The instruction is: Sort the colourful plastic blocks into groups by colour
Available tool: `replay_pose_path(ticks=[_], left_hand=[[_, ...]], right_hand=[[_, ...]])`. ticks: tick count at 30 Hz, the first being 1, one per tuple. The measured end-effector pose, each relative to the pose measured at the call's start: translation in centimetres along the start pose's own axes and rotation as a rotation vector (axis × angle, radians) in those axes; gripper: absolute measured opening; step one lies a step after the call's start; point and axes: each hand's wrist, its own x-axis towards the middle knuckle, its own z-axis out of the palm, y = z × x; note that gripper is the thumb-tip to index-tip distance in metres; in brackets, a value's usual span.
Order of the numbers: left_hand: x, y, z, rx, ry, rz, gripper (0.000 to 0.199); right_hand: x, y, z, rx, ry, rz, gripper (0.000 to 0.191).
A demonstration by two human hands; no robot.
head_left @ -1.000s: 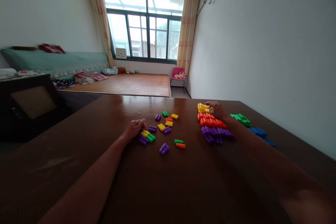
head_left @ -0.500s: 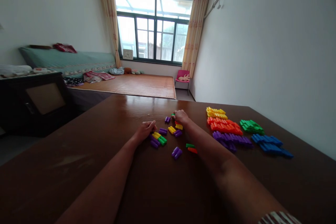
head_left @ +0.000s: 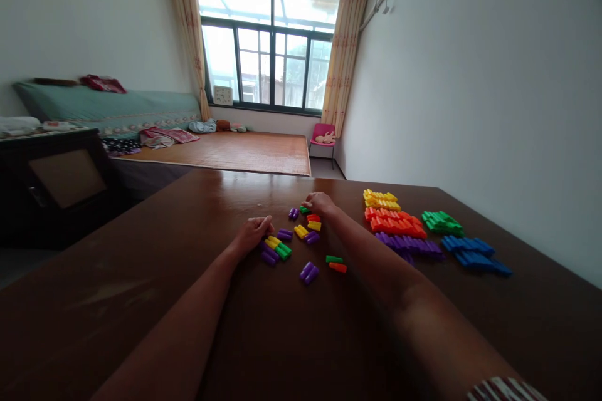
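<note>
My left hand (head_left: 254, 233) rests on the table with its fingers curled together; what they hold, if anything, is hidden. Right beside it lie yellow blocks (head_left: 271, 242), green blocks (head_left: 283, 252) and purple blocks (head_left: 269, 255), small plastic pieces side by side. Farther out, my right hand (head_left: 320, 203) has its fingertips closed at a green plastic block (head_left: 305, 209), partly covered by the fingers. Close under that hand are a red block (head_left: 313, 218), yellow blocks (head_left: 315, 226) and a purple pair (head_left: 293, 213).
Sorted rows stand on the right: yellow (head_left: 380, 200), orange (head_left: 395, 222), purple (head_left: 409, 246), green (head_left: 442, 223) and blue (head_left: 475, 254). Nearer me lie a purple pair (head_left: 309, 272), a single green block (head_left: 334, 259) and an orange one (head_left: 337, 267). Beyond the table (head_left: 155, 263) is a bed (head_left: 244, 150).
The view has turned slightly right. My right hand has shifted a little off the red and green blocks, which show more now. The left hand stays by the same blocks.
</note>
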Motion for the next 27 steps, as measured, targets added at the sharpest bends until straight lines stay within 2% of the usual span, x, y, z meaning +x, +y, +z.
replay_pose_path(ticks=[4, 7, 10, 12, 14, 17, 20, 23, 25, 27], left_hand=[[-0.2, 0.4, -0.1, -0.039, -0.022, 0.002, 0.055], [-0.2, 0.6, -0.2, -0.057, -0.020, -0.014, 0.056], [-0.1, 0.6, -0.2, -0.066, -0.027, -0.035, 0.055], [0.0, 0.4, -0.3, -0.077, -0.040, -0.046, 0.055], [0.1, 0.2, -0.4, -0.084, -0.048, -0.059, 0.055], [0.1, 0.3, -0.5, -0.065, -0.047, -0.079, 0.056], [0.1, 0.7, -0.6, -0.033, -0.033, -0.095, 0.058], [0.1, 1.4, -0.5, -0.028, 0.000, -0.127, 0.060], [0.1, 1.6, -0.4, -0.033, 0.018, -0.158, 0.062], [0.2, 1.7, -0.4, -0.030, 0.024, -0.177, 0.063]], right_hand=[[-0.2, -1.6, 1.1, 0.003, -0.030, 0.027, 0.032], [-0.3, -1.8, 1.0, 0.025, -0.035, 0.007, 0.033], [-0.9, -0.4, -0.4, 0.058, 0.002, -0.031, 0.043], [-1.7, 1.7, -1.7, 0.079, 0.047, -0.061, 0.049], [-2.8, 4.9, -3.2, 0.090, 0.100, -0.093, 0.052], [-5.2, 11.9, -5.7, 0.079, 0.185, -0.063, 0.052], [-8.5, 20.7, -8.6, 0.021, 0.204, 0.130, 0.051], [-12.8, 29.0, -11.2, -0.104, 0.193, 0.427, 0.056], [-15.7, 33.1, -12.3, -0.130, 0.175, 0.529, 0.055], [-18.0, 35.7, -12.5, -0.128, 0.147, 0.571, 0.052]])
